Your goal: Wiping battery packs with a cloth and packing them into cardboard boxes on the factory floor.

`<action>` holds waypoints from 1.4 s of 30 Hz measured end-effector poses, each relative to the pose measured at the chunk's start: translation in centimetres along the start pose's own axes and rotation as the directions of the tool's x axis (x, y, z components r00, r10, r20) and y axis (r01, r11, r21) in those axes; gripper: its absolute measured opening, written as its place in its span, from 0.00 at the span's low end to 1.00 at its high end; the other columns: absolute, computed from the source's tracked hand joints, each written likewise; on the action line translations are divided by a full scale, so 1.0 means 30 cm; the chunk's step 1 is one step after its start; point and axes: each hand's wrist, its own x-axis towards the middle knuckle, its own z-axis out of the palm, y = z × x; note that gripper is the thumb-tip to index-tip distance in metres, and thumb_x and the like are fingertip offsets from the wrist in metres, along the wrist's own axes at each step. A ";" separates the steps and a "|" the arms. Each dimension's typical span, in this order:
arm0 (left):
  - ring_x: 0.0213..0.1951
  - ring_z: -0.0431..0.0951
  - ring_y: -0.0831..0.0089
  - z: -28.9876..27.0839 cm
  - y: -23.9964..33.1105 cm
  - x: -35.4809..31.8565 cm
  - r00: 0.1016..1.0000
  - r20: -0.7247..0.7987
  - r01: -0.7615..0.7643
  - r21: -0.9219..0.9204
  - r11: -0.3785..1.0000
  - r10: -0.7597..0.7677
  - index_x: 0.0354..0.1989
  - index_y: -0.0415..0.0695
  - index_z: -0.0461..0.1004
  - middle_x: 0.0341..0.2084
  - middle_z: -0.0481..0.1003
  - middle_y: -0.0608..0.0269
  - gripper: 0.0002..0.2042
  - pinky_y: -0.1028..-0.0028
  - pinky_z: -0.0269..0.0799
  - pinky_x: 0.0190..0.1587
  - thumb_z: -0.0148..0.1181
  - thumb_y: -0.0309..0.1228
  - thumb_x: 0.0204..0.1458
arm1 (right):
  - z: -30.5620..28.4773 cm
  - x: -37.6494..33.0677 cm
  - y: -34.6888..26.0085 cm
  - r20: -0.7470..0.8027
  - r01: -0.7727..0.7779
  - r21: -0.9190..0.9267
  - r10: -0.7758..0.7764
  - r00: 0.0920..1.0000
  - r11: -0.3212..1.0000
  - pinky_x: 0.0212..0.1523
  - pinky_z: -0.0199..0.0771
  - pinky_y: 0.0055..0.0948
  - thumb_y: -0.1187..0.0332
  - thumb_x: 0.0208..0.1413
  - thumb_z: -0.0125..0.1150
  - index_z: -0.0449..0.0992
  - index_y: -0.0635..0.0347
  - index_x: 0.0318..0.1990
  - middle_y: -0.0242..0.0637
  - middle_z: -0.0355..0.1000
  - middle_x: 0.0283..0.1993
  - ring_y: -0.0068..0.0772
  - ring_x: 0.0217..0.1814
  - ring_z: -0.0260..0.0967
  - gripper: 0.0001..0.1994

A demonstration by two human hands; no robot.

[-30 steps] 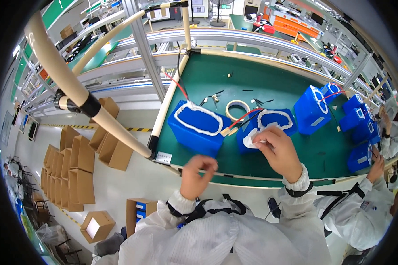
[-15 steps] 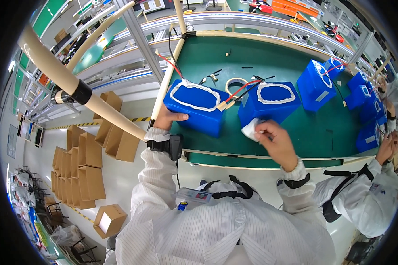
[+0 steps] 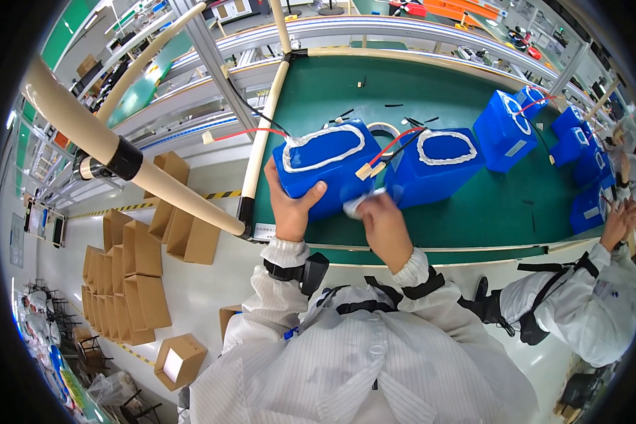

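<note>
From the head camera, a blue battery pack (image 3: 325, 166) wrapped in blue film, with a white bead tracing its top and red and black wires ending in a pale connector, sits at the near left edge of the green desk (image 3: 473, 212). The left hand (image 3: 290, 201) grips its near left corner, thumb on the front face. The right hand (image 3: 381, 219) presses a white cloth (image 3: 357, 203) against the pack's front, fingers clenched around it. A second blue pack (image 3: 438, 166) stands just beside it.

A single head-worn fisheye view looks steeply down from above the person's chest, facing toward 12 o'clock across the green surface (image 3: 466, 212). It sits close over the work; straight rails bend near the rim.
</note>
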 end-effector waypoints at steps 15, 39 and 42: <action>0.52 0.67 0.62 -0.048 0.031 0.055 0.973 0.174 0.172 -0.101 0.980 -0.153 0.58 0.44 0.51 0.49 0.64 0.53 0.41 0.66 0.66 0.54 0.72 0.40 0.38 | -0.123 0.169 -0.208 -0.239 0.058 0.196 -0.010 0.971 0.979 0.30 0.69 0.32 0.77 0.51 0.57 0.73 0.62 0.34 0.44 0.68 0.34 0.45 0.31 0.69 0.03; 0.52 0.67 0.64 -0.077 0.026 0.049 0.933 0.349 0.153 -0.167 0.974 -0.087 0.59 0.40 0.46 0.51 0.62 0.51 0.47 0.68 0.65 0.56 0.75 0.37 0.35 | -0.091 0.299 -0.295 -0.242 0.154 -0.142 -0.185 0.953 0.978 0.32 0.70 0.28 0.79 0.48 0.59 0.76 0.62 0.35 0.41 0.71 0.32 0.40 0.30 0.70 0.06; 0.54 0.65 0.61 -0.096 0.007 0.047 0.934 0.355 0.084 -0.085 0.993 -0.048 0.61 0.42 0.43 0.53 0.59 0.49 0.51 0.66 0.65 0.56 0.77 0.36 0.33 | -0.197 0.321 -0.277 -0.321 0.093 -0.305 -0.195 0.927 0.948 0.30 0.69 0.25 0.78 0.49 0.59 0.76 0.62 0.35 0.41 0.71 0.33 0.36 0.29 0.70 0.06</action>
